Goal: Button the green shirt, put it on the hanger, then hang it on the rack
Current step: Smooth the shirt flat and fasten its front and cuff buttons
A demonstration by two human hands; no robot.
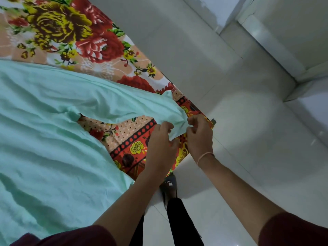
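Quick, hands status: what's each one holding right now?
Left hand: closed, pinching the sleeve end of the green shirt.
Right hand: closed, pinching the same sleeve end.

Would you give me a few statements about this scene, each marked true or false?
1. The left hand and right hand both grip the cuff of the shirt. True.
2. The shirt hangs on a hanger. False: it lies spread on the floral bedspread.
3. The right wrist wears a thin band. True.
4. The floor is dark wood. False: it is pale, glossy tile.
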